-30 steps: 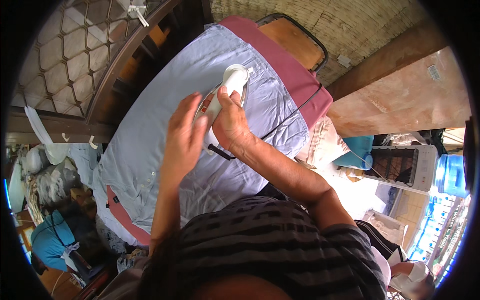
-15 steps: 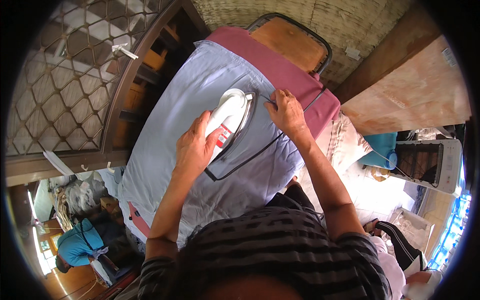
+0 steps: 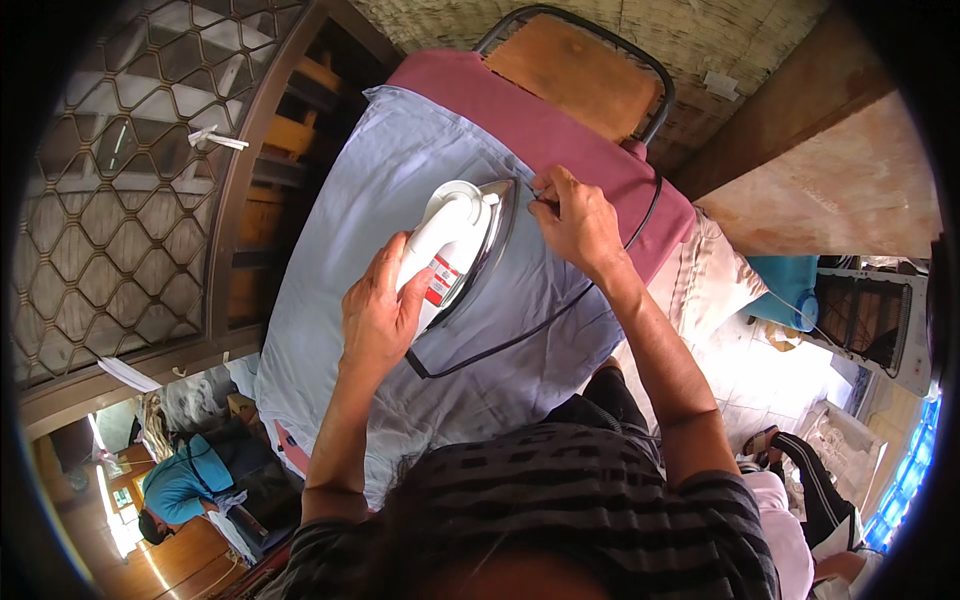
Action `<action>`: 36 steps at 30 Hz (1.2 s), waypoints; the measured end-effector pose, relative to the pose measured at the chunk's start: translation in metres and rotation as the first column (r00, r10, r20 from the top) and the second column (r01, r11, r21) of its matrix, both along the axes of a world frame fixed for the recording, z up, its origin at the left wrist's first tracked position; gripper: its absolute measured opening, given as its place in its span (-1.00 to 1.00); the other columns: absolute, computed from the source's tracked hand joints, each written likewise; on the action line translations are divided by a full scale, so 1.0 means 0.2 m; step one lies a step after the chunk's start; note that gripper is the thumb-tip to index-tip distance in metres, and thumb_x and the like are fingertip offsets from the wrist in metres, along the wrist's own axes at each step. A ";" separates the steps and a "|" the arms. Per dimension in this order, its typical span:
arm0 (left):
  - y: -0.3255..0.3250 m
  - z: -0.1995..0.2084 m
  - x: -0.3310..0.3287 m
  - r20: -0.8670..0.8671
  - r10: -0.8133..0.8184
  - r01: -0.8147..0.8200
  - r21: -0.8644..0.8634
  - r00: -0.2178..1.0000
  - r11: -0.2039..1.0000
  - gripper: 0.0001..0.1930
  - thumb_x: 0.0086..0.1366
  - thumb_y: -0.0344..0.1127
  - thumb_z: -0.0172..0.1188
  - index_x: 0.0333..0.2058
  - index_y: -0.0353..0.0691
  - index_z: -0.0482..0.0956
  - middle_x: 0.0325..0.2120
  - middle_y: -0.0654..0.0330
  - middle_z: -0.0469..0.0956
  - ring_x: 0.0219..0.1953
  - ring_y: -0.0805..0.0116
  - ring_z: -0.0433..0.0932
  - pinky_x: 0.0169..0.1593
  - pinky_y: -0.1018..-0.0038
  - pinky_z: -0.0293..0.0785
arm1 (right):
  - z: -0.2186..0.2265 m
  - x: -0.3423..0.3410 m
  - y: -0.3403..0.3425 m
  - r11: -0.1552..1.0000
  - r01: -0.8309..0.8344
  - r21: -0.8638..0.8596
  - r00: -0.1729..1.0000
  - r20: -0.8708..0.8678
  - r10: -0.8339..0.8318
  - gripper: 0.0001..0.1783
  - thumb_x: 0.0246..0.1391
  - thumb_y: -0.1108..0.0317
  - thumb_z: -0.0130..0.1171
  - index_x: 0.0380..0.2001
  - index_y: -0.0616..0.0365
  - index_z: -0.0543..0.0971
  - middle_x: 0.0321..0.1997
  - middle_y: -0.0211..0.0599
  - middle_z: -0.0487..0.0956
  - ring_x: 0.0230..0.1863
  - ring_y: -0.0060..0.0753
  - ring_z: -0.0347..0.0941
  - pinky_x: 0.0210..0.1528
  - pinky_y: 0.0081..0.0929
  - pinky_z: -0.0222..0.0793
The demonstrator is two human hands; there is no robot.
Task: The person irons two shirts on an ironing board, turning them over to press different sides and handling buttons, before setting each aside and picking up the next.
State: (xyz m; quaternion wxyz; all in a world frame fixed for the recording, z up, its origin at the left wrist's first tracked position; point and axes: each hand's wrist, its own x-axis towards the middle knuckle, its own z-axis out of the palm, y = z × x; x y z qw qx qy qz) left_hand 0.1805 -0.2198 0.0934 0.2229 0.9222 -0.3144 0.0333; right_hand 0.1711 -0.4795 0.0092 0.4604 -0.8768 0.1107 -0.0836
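"What is the left hand (image 3: 380, 315) doing?"

"It's curled tight around the handle of a white clothes iron (image 3: 453, 245). I think that's to keep skin off the metal, which could be hot."

"Where's the iron?"

"Just past the left fingers, resting on blue-grey cloth (image 3: 325, 270). Its tip points toward the right hand (image 3: 580, 222)."

"And that hand?"

"Its thumb and finger look pinched together on the cloth's edge, just beside the tip. Maybe that stops the cloth sliding."

"Where does the black cord (image 3: 425, 375) go?"

"It bends near the left wrist, runs under the right arm and comes out on that hand's right. Perhaps that keeps it out of the way."

"What's under the cloth?"

"A dark pink cover (image 3: 540, 130), peeking out past the right hand. Beyond it is a brown panel (image 3: 575, 80)."

"And the room?"

"A metal lattice gate (image 3: 120, 190) is left of the left hand. A teal tub (image 3: 785, 280) is well right of the right hand. Far behind the left hand, a person in a blue top (image 3: 195, 475) bends over."
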 end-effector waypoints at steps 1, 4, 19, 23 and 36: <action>-0.02 0.01 0.00 0.005 -0.004 0.004 0.005 1.000 1.000 -0.51 0.40 -0.18 0.15 0.14 -0.42 0.36 -0.06 -0.11 0.58 -0.12 -0.09 0.62 -0.11 0.18 0.54 | 0.00 0.00 -0.01 1.000 0.004 0.021 1.000 0.012 -0.005 -0.76 0.01 0.48 0.16 -0.18 0.15 0.53 -0.30 -0.13 0.69 -0.22 0.01 0.63 -0.21 -0.18 0.53; -0.02 0.01 0.00 -0.021 -0.010 0.010 -0.008 1.000 1.000 -0.52 0.40 -0.19 0.15 0.14 -0.43 0.36 -0.07 -0.13 0.58 -0.12 -0.10 0.63 -0.11 0.20 0.55 | -0.01 0.01 -0.05 0.998 -0.002 0.067 0.999 0.033 0.000 -0.73 -0.01 0.50 0.17 -0.18 0.14 0.53 -0.32 -0.15 0.69 -0.24 -0.01 0.63 -0.21 -0.19 0.54; -0.04 0.04 0.05 -0.141 0.004 -0.008 -0.028 0.990 1.000 -0.53 0.35 -0.27 0.20 0.13 -0.43 0.38 -0.06 -0.15 0.59 -0.12 -0.11 0.64 -0.11 0.20 0.56 | 0.00 0.04 -0.16 0.956 -0.086 0.279 0.996 0.004 0.089 -0.67 -0.04 0.53 0.22 -0.14 0.29 0.47 -0.35 -0.08 0.71 -0.26 -0.18 0.70 -0.16 -0.41 0.56; -0.06 0.04 0.05 -0.113 -0.032 0.029 -0.028 0.993 0.999 -0.53 0.35 -0.27 0.21 0.14 -0.41 0.39 -0.08 -0.14 0.60 -0.14 -0.10 0.64 -0.11 0.21 0.56 | 0.01 0.04 -0.17 0.951 -0.065 0.303 0.997 -0.027 0.077 -0.63 -0.06 0.53 0.24 -0.12 0.30 0.45 -0.37 -0.11 0.71 -0.28 -0.20 0.70 -0.17 -0.43 0.57; -0.09 0.04 0.03 -0.143 -0.006 -0.006 -0.082 0.990 0.997 -0.54 0.35 -0.29 0.20 0.13 -0.45 0.39 -0.21 -0.17 0.61 -0.20 -0.04 0.67 -0.14 0.30 0.53 | -0.03 0.06 -0.20 0.925 -0.075 0.371 0.994 -0.041 0.097 -0.61 -0.06 0.51 0.28 -0.13 0.30 0.43 -0.37 -0.05 0.71 -0.30 -0.24 0.70 -0.20 -0.44 0.55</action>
